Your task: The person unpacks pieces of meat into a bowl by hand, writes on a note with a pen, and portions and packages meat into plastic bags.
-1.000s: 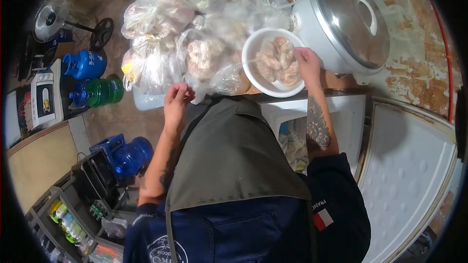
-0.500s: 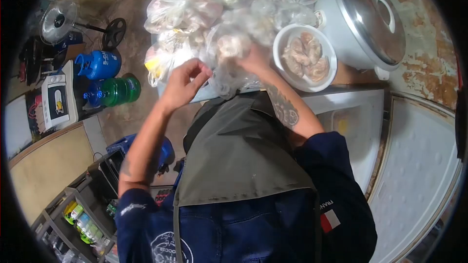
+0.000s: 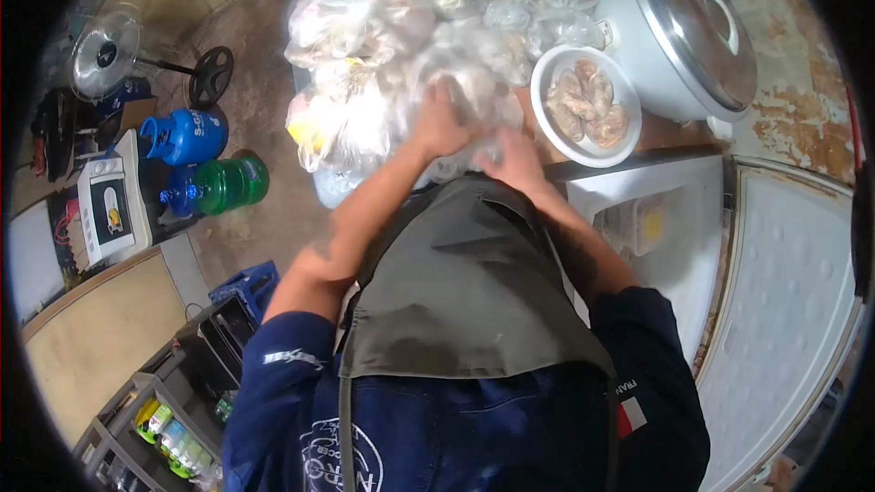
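Clear plastic bag [image 3: 497, 96] with pale contents, on the brown counter [image 3: 676, 135], close to its near edge and just left of the white bowl. Both hands are on or right by it. Left hand [image 3: 441, 123] lies over the bag, fingers partly spread, blurred; cannot tell if it grips the plastic or only presses on it. Right hand [image 3: 516, 162] is at the bag's near side, by the counter's near edge, fingers bent; blur again, so cannot tell whether anything is pinched. No wide reach on either, and the hands are close together.

Progress, judged from how things lie: partway. Done: several pale meat pieces [image 3: 583, 98] sit in the white bowl [image 3: 597, 155], and neither hand is on them. The bowl stands near the counter's near edge, toward the right end, beside the large lidded pot [image 3: 627, 41]; lid on, inside not visible. Left: the bag under the hands looks full, and more filled bags [image 3: 351, 18] crowd the left side and run to the far edge. Cannot tell which are tied or open, nor count them cleanly, since the plastic overlaps and glares. Contents of most too hazy to name.
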A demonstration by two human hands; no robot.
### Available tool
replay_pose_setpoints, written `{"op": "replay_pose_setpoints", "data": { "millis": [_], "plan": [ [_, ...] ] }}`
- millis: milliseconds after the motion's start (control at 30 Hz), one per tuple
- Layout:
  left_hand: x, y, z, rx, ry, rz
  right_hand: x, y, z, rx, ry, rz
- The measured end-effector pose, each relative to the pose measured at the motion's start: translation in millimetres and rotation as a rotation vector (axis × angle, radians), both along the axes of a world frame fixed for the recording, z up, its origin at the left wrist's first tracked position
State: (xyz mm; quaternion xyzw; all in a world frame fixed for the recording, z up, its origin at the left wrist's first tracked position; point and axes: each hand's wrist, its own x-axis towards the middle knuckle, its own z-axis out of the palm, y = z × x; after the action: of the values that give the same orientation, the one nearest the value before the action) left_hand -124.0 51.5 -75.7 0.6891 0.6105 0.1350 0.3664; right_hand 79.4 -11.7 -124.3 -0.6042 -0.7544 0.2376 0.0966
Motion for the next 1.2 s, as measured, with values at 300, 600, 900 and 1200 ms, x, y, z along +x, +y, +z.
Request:
{"op": "replay_pose_setpoints", "data": {
  "millis": [300, 600, 900, 1200],
  "plan": [
    [29.4, 15.7, -1.4, -0.06, 0.061, 0.208, 22.1, -27.0, -24.4, 0.017, 0.067, 0.046],
    [-33.7, 55.2, 28.1, -0.731, -1.244, 0.361, 83.2, -87.0, 11.3, 0.207, 0.384, -0.439],
    [-36.3, 80.6, -23.6, -0.139, -0.765, 0.431, 104.7, -31.6, 75.2, 0.289, 0.961, -0.837],
    [8.8, -47.2, -52.6, 0.056, -0.165, 0.535, 86.2, -33.3, 62.5, 0.057, 1.044, -0.758]
  ]
}}
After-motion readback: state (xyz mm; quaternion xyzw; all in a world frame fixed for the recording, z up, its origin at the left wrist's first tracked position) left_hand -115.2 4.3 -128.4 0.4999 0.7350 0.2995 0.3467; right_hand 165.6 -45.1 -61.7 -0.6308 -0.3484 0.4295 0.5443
